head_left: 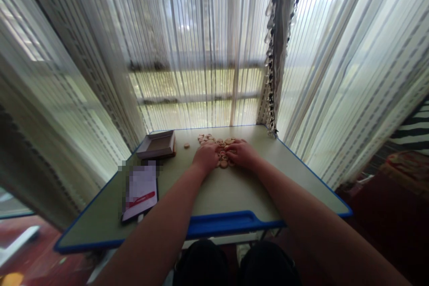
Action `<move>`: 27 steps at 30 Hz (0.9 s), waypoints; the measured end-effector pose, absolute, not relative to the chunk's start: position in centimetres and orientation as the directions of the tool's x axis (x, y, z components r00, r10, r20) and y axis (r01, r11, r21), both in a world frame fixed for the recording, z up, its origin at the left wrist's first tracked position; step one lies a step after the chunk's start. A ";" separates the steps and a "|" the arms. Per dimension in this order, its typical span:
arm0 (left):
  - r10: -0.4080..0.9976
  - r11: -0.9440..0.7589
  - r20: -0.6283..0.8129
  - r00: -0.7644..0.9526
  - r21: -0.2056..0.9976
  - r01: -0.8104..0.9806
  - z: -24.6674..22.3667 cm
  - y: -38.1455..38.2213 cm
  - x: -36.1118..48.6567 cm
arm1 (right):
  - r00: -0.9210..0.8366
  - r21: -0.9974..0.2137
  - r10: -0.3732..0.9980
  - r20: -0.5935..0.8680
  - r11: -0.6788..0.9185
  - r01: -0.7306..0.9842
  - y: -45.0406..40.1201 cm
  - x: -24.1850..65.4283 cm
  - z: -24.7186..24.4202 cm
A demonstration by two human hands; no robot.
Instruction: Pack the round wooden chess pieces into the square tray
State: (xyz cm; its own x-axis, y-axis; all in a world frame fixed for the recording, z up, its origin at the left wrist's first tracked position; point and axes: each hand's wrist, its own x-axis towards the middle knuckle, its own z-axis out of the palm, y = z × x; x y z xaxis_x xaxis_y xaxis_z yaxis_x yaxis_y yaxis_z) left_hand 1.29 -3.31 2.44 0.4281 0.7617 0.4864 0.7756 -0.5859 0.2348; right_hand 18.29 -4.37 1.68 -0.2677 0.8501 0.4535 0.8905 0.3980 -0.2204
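Note:
A heap of flat, round wooden pieces (224,164) lies on the table, between and under my two hands. Any markings on them are too small to make out. My left hand (207,157) touches the heap's left side, fingers reaching over the pieces. From the right, my right hand (243,153) rests on the heap with its fingers stretched out and a little apart. Several more pieces (205,138) sit just beyond my left hand. One piece (187,145) lies apart, to the left. My fingers hide part of the heap.
A shallow open box (156,144) stands at the table's back left. Nearer me lies a tablet or phone (140,192), its screen partly pixelated. The table (291,187) has a blue edge and a blue front groove (223,224). Sheer curtains (201,44) hang behind it.

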 end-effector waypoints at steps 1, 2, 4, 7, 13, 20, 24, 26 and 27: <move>0.759 -0.591 0.475 0.446 0.211 0.779 2.4 -3.2 1.3 | -0.261 -0.217 0.854 0.450 0.389 0.895 -4.3 18.3 1.6; 0.755 -0.596 0.468 0.460 0.196 0.779 2.4 -3.1 1.2 | -0.256 -0.215 0.858 0.445 0.380 0.900 -4.2 18.4 1.6; 0.746 -0.604 0.474 0.468 0.183 0.776 2.3 -3.1 1.2 | -0.248 -0.212 0.868 0.431 0.365 0.907 -4.2 18.5 1.7; 0.732 -0.615 0.491 0.472 0.179 0.768 2.4 -3.2 1.3 | -0.246 -0.205 0.878 0.411 0.352 0.913 -4.2 18.6 1.9; 0.734 -0.620 0.504 0.455 0.223 0.753 2.7 -3.6 1.6 | -0.229 -0.209 0.881 0.413 0.336 0.918 -4.4 18.7 2.2; 0.708 -0.692 0.465 0.532 0.306 0.654 2.4 -3.6 1.6 | -0.211 -0.238 0.893 0.398 0.323 0.916 -4.3 18.5 2.1; 0.749 -0.619 0.484 0.452 0.270 0.737 2.3 -3.2 1.4 | -0.186 -0.246 0.874 0.448 0.321 0.914 -4.2 18.4 2.2; 0.780 -0.558 0.477 0.405 0.237 0.795 2.4 -3.1 1.4 | -0.182 -0.242 0.870 0.458 0.319 0.916 -4.3 18.6 2.2; 0.790 -0.535 0.475 0.388 0.227 0.813 2.4 -3.1 1.4 | -0.176 -0.237 0.872 0.457 0.310 0.921 -4.3 18.7 2.3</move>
State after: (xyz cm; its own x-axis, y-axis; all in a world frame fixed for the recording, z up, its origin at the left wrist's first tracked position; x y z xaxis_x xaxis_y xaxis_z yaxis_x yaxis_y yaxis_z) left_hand 1.40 -3.06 2.39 0.3876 0.7901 0.4749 0.8135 -0.5355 0.2269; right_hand 18.66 -4.32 2.29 -0.1761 0.8717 0.4573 0.9207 0.3102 -0.2367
